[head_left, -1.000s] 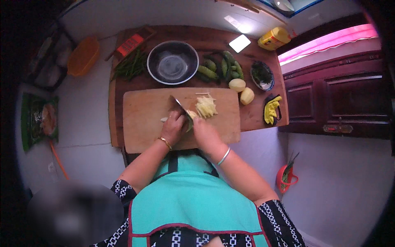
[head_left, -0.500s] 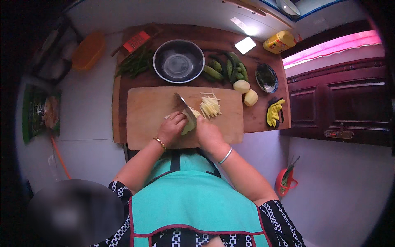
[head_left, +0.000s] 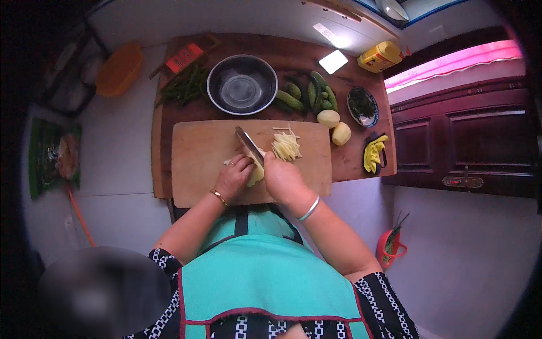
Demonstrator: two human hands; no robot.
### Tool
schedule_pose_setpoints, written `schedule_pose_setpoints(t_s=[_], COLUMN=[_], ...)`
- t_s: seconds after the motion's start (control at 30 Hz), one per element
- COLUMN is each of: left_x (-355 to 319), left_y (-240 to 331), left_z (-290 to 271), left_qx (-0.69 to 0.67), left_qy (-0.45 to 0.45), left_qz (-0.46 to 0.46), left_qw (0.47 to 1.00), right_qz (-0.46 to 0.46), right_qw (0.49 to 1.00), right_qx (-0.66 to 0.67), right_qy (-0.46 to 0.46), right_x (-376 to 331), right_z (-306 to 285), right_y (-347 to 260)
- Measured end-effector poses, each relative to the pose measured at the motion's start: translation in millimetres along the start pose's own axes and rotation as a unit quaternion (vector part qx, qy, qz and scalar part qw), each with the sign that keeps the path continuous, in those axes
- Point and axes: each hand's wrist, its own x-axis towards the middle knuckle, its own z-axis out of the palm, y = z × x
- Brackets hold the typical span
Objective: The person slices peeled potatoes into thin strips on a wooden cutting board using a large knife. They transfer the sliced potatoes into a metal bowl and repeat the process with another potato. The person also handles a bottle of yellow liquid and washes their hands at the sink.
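Observation:
Fingers curled, my left hand (head_left: 232, 177) presses down on pale potato slices (head_left: 257, 176) on the wooden cutting board (head_left: 206, 150). My right hand (head_left: 284, 179) is closed round the handle of a kitchen knife (head_left: 249, 143), whose handle is mostly hidden in the grip. The blade slants from my right hand up to the left, close beside the left fingertips and over the slices. To the right of the blade lies a heap of thin potato strips (head_left: 287, 146). Two peeled potatoes (head_left: 328, 118) sit just past the board's right edge.
Behind the board stand a metal basin (head_left: 241, 87), several cucumbers (head_left: 291, 100) and a pile of long green vegetables (head_left: 185, 87). Rightward are a patterned dish (head_left: 372, 120) of dark greens, a yellow cloth (head_left: 374, 153) and a yellow jug (head_left: 379, 57). A red basket (head_left: 384, 257) hangs lower right.
The knife blade has turned, showing a narrower face than before. Both hands stay at nearly the same spot on the board. The whole view has shifted slightly.

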Motion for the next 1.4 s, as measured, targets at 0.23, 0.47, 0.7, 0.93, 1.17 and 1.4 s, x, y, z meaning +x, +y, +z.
schedule_pose_setpoints(t_s=[0.23, 0.47, 0.7, 0.93, 1.17, 1.4], left_x=[-2.5, 5.2, 4.6, -2.6, -3.8, -6.9], left_y=[-3.1, -2.5, -1.9, -7.1, 7.7, -2.5], left_z=[5.6, 0.9, 0.2, 3.2, -4.4, 2.8], left_qx=[-0.004, -0.005, -0.006, -0.023, -0.045, -0.023], left_qy=[0.009, 0.037, 0.038, 0.022, -0.011, 0.033], left_qz=[0.002, 0.018, 0.013, -0.019, -0.053, -0.007], left_qw=[1.0, 0.999, 0.999, 0.999, 0.998, 0.999], right_qz=[0.011, 0.021, 0.058, 0.021, -0.028, -0.021], right_qw=[1.0, 0.999, 0.996, 0.999, 0.999, 0.999], right_qx=[0.005, -0.012, -0.063, -0.043, -0.014, 0.022], right_qy=[0.024, 0.048, -0.015, -0.023, 0.019, 0.026], right_x=[2.1, -4.5, -10.1, -8.5, -5.6, -11.6], right_z=[14.0, 42.2, 37.6, 0.4, 18.6, 53.2], right_y=[2.7, 8.5, -4.2, -17.3, -3.3, 12.1])
